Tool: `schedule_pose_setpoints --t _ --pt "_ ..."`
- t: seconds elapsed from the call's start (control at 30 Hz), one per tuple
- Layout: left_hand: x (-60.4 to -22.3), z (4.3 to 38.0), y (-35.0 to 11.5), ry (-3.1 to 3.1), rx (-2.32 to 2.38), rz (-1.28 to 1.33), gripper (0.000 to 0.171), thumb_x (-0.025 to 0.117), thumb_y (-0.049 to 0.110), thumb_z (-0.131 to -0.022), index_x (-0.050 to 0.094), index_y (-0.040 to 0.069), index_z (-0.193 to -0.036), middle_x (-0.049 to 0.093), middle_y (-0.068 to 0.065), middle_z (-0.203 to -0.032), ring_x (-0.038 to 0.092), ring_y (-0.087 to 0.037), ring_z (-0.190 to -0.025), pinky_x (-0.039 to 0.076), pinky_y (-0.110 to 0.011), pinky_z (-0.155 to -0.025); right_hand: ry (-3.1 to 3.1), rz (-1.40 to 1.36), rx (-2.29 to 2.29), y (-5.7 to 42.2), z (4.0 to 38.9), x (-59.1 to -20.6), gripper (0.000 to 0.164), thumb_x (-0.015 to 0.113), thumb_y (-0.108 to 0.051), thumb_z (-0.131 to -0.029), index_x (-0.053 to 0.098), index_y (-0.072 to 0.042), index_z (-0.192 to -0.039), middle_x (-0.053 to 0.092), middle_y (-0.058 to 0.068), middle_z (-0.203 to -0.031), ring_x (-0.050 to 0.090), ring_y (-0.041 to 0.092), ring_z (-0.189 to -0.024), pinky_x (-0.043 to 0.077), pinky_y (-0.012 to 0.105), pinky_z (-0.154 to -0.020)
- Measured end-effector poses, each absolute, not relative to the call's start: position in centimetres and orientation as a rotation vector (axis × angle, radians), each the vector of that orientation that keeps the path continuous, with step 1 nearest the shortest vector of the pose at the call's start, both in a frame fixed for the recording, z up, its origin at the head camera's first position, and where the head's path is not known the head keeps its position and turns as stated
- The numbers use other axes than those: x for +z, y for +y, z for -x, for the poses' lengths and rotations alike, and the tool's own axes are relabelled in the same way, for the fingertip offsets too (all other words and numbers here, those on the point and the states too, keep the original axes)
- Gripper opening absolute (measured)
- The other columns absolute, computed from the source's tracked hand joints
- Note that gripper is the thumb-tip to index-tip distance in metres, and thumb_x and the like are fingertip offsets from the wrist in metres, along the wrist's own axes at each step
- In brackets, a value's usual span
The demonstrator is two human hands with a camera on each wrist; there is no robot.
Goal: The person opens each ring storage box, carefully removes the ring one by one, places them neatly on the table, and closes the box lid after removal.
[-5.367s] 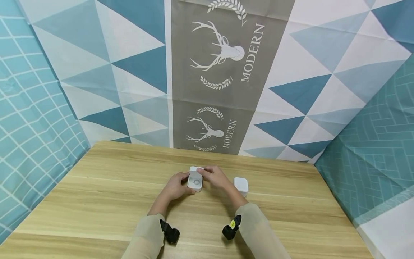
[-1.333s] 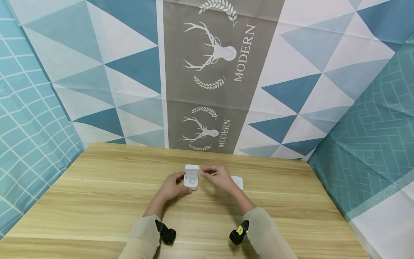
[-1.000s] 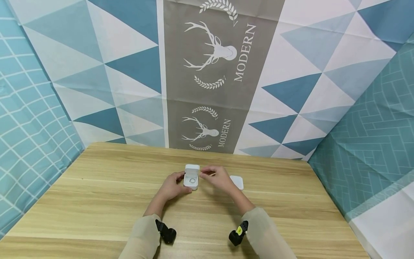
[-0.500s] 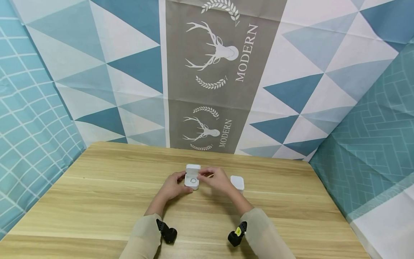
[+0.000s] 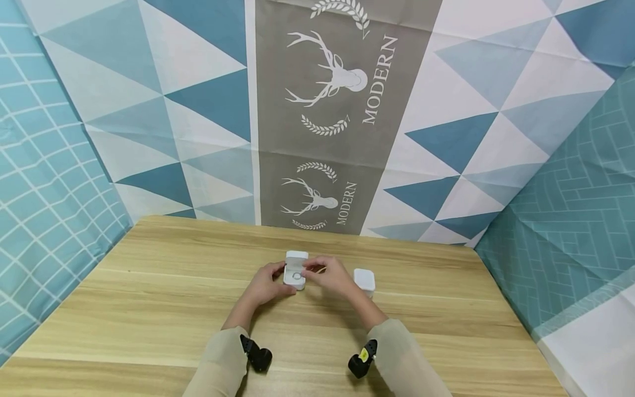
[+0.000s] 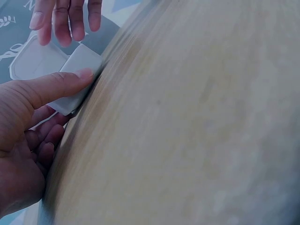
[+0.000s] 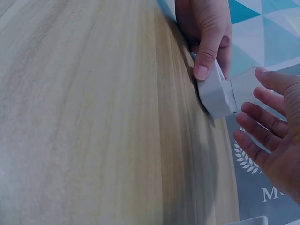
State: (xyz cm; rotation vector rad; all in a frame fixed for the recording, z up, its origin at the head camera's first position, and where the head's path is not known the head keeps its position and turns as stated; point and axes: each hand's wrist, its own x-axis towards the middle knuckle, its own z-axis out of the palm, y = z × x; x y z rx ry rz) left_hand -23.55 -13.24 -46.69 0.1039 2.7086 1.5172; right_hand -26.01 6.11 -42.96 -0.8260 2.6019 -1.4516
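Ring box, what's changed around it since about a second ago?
The right hand moved left, in to the ring box, its fingers now overlapping the box's right edge in the head view; whether they touch the ring is unclear. The left hand still holds the box, lid open, ring inside.

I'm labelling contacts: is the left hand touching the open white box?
Touching: in the left wrist view, the left hand lays its thumb across the open white box.

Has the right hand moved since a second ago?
Yes: the right hand moved left, away from the white rounded-square box, toward the open white ring box.
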Motion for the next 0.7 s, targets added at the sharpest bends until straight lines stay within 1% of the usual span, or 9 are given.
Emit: schedule_pose_setpoints --t 0.17,0.43,0.6,0.7 --pt "-46.55 23.44 -13.26 2.707 1.512 -0.104 0.076 0.083 0.021 -0.068 0.049 0.0 -0.133 0.055 -0.018 -0.13 0.053 -0.032 -0.117 0.043 -0.048 -0.099 2.611 0.839 -1.41 5.89 25.93 -43.04 0.021 0.07 -0.015 -0.083 0.071 -0.001 -0.1 0.069 0.009 -0.089 0.059 0.011 -0.079 0.05 0.017 -0.071" --pt "-46.56 23.45 -13.28 2.712 1.517 -0.113 0.076 0.083 0.021 -0.068 0.05 0.0 -0.133 0.055 -0.018 -0.13 0.053 -0.032 -0.117 0.044 -0.048 -0.098 2.636 0.866 -1.367 5.7 25.94 -43.21 0.02 0.069 -0.015 -0.083 0.071 -0.002 -0.099 0.067 0.008 -0.088 0.057 0.009 -0.077 0.049 0.016 -0.069" --pt "-46.65 23.51 -13.32 2.709 1.521 -0.116 0.076 0.083 0.021 -0.068 0.05 0.0 -0.133 0.055 -0.018 -0.13 0.053 -0.032 -0.117 0.044 -0.048 -0.098 2.647 0.88 -1.322 5.67 25.93 -43.18 0.022 0.069 -0.016 -0.084 0.07 -0.002 -0.1 0.066 0.008 -0.091 0.055 0.007 -0.077 0.049 0.016 -0.07" --pt "-46.62 23.46 -13.35 2.705 1.523 -0.11 0.075 0.083 0.021 -0.069 0.05 0.0 -0.133 0.054 -0.018 -0.13 0.052 -0.032 -0.117 0.044 -0.048 -0.099 2.657 0.904 -1.296 5.61 26.01 -43.29 0.021 0.069 -0.017 -0.085 0.07 -0.002 -0.099 0.065 0.007 -0.088 0.054 0.006 -0.076 0.048 0.016 -0.068"
